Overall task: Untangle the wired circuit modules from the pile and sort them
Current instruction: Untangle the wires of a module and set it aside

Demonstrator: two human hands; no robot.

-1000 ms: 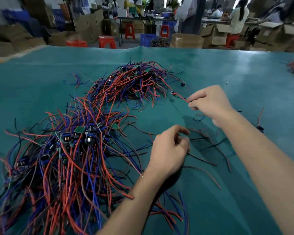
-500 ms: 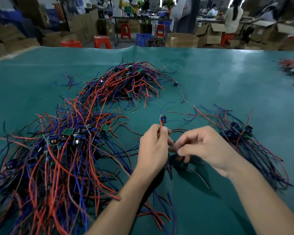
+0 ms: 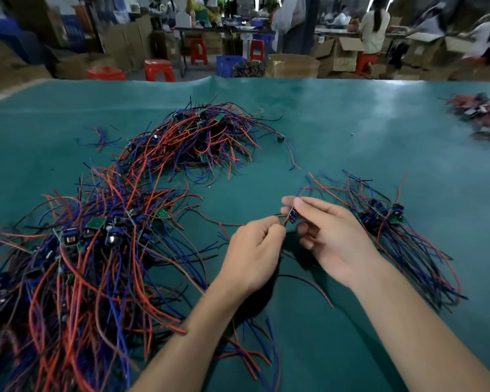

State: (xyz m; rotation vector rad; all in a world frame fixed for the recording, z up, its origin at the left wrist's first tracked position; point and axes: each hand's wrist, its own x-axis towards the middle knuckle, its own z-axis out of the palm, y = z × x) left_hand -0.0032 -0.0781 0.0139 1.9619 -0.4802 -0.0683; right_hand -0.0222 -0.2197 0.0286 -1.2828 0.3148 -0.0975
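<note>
While pinched, module point(image 3: 292, 215) between hands.

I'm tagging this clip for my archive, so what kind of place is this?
Most likely an electronics assembly workshop or small factory: a heap of wired circuit modules on a green-covered worktable, stacked cardboard boxes, and other workers seated at benches behind.
</note>
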